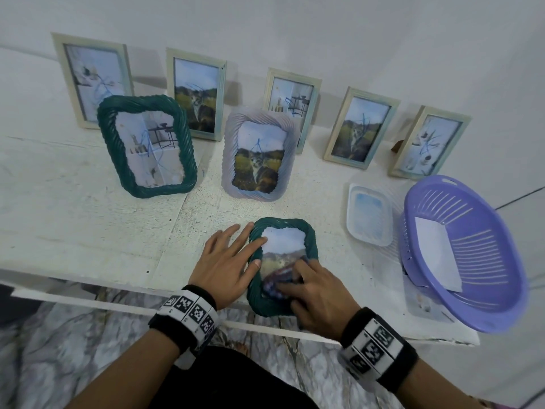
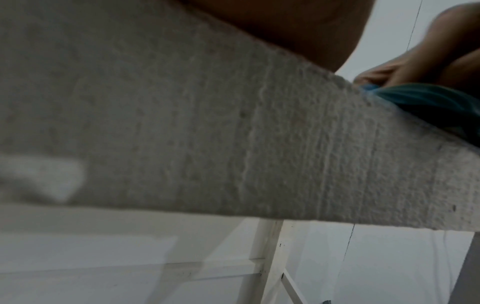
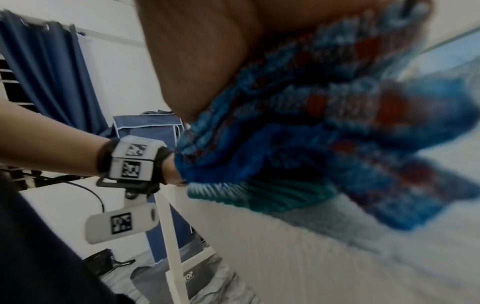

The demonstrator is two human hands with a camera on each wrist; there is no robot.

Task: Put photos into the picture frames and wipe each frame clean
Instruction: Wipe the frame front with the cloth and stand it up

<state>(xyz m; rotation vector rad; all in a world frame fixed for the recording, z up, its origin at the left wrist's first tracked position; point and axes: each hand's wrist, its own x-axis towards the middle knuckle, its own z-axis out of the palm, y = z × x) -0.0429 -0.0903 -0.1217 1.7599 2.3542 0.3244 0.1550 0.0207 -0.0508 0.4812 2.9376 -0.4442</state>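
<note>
A small green twisted-rim frame lies flat at the table's front edge, with a landscape photo inside it. My left hand rests on the frame's left rim with straight, spread fingers. My right hand holds a bunched blue-and-red patterned cloth against the lower part of the glass. The right wrist view shows the cloth crumpled under my palm, above the green rim. A corner of the frame sticks out over the table's edge in the left wrist view.
Behind stand a larger green frame, a lilac frame and several pale rectangular frames along the wall, all with photos. On the right are a clear plastic tub and a purple basket with a white sheet in it.
</note>
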